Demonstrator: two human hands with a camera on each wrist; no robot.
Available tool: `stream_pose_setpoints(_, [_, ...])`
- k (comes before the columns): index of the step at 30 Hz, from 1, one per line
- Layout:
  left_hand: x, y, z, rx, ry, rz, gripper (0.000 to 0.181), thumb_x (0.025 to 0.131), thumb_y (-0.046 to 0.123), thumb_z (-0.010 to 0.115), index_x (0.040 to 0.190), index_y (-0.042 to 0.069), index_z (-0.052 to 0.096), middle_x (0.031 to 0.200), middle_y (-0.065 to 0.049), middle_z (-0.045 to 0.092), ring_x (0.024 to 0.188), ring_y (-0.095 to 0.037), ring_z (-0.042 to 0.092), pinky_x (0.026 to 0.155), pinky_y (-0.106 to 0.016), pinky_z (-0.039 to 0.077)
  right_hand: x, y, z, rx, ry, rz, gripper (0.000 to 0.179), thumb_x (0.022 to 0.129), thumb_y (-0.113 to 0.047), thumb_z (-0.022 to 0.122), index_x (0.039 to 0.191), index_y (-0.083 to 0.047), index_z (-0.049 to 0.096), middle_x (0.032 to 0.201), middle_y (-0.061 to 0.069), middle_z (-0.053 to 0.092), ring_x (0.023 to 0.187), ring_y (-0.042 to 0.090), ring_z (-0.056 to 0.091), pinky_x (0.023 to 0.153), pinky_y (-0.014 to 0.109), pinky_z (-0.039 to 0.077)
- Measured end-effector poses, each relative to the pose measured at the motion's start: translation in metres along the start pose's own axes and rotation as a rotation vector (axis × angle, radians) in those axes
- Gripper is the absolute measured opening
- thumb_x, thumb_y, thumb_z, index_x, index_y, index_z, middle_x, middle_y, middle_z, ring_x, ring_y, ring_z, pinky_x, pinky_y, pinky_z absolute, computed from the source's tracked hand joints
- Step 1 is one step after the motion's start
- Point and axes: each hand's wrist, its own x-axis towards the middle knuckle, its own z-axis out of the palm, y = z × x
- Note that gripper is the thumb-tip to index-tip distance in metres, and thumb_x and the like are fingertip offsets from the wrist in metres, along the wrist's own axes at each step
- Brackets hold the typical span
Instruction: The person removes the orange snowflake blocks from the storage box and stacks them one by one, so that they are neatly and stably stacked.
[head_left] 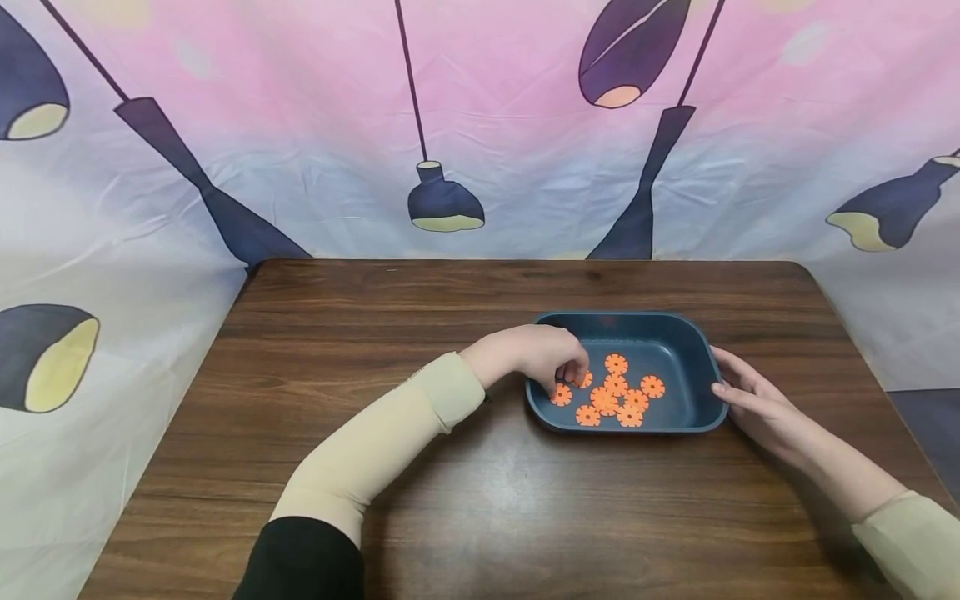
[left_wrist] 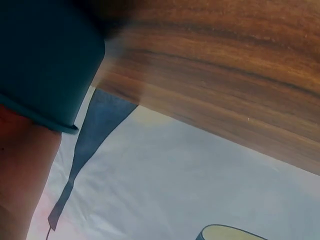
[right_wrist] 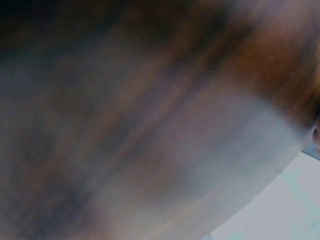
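Note:
A dark blue rectangular tray (head_left: 686, 367) with rounded corners lies on the table. Several orange notched plastic discs (head_left: 652, 387) are scattered and overlapping on its floor, mostly toward the left and middle. My left hand (head_left: 542, 354) reaches over the tray's left wall with its fingers bent down among the discs. Its thumb is right beside one disc (head_left: 561, 395), and its fingertips overlap another; I cannot tell whether it pinches either. At the right end, my right hand (head_left: 765, 408) grips the tray wall, thumb at the rim. The left wrist view shows the tray's outer wall (left_wrist: 50, 60).
The brown wood-grain table (head_left: 480, 517) extends around the tray on all sides. Behind it hangs a fabric backdrop (head_left: 510, 125) printed with dark lamps, meeting the table's back edge. The right wrist view is mostly blurred.

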Motion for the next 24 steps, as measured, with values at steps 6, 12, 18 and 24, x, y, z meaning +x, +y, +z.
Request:
stream_pose_setpoints(6, [0.0035, -0.0009, 0.0041, 0.063, -0.005, 0.000, 0.033, 0.090, 0.012, 0.087, 0.120, 0.016, 0.074, 0.106, 0.002, 0.068, 0.093, -0.012, 0.059, 0.083, -0.024, 0.052, 0.0008, 0.0007, -0.0002, -0.009, -0.009, 0.005, 0.049, 0.112, -0.007, 0.044, 0.155, -0.030, 0.038, 0.146, -0.016, 0.047, 0.128, -0.008, 0.052, 0.099, 0.008, 0.043])
stream_pose_setpoints(12, [0.0079, 0.0008, 0.0065, 0.103, -0.005, 0.007, 0.030, 0.089, 0.012, 0.087, 0.115, 0.016, 0.073, 0.097, 0.003, 0.064, 0.088, -0.012, 0.057, 0.079, -0.024, 0.049, -0.0003, 0.0018, -0.0019, -0.017, -0.003, 0.024, 0.049, 0.113, -0.009, 0.044, 0.157, -0.029, 0.035, 0.147, -0.018, 0.044, 0.129, -0.010, 0.049, 0.098, 0.008, 0.041])
stream_pose_setpoints(18, [0.0102, 0.0027, 0.0089, 0.116, -0.009, -0.007, 0.029, 0.088, 0.013, 0.089, 0.110, 0.019, 0.071, 0.095, 0.004, 0.061, 0.086, -0.011, 0.054, 0.076, -0.024, 0.047, -0.0012, 0.0033, -0.0034, -0.045, -0.002, 0.033, 0.050, 0.113, -0.010, 0.043, 0.159, -0.028, 0.033, 0.148, -0.017, 0.041, 0.130, -0.010, 0.046, 0.097, 0.007, 0.040])
stream_pose_setpoints(24, [0.0100, 0.0044, 0.0087, 0.106, 0.009, -0.023, 0.025, 0.088, 0.010, 0.087, 0.102, 0.020, 0.069, 0.094, 0.005, 0.063, 0.085, -0.011, 0.056, 0.074, -0.023, 0.047, 0.0002, 0.0033, -0.0026, -0.031, -0.006, 0.015, 0.050, 0.113, -0.008, 0.043, 0.157, -0.029, 0.034, 0.148, -0.017, 0.042, 0.131, -0.010, 0.046, 0.098, 0.007, 0.040])
